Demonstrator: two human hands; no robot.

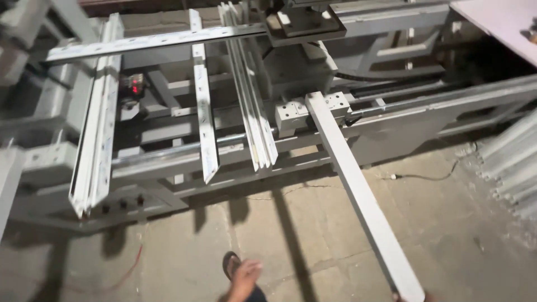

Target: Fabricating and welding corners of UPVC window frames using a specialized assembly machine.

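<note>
On the far left, one bundle of white profile strips lies over the grey machine frame, its long axis running far to near, the near end jutting past the frame's edge. One flat white strip lies crosswise on top at the far side, running left to right. Right of the bundle is a single white strip, also pointing far to near. Next comes a second, tighter bundle of white strips, leaning slightly rightward toward its near end. A small red-lit device sits in the frame between the left bundle and the single strip.

Right of centre, one long white square bar rests with its far end on a grey clamp block of the machine; its long axis slants from there toward the near right, over the concrete floor.

At the bar's near end only fingertips of the right hand show at the picture's bottom edge, touching the bar; whether they clasp it cannot be told. The left hand is out of sight. One sandalled foot stands at near centre. More white strips are stacked at the far right.
</note>
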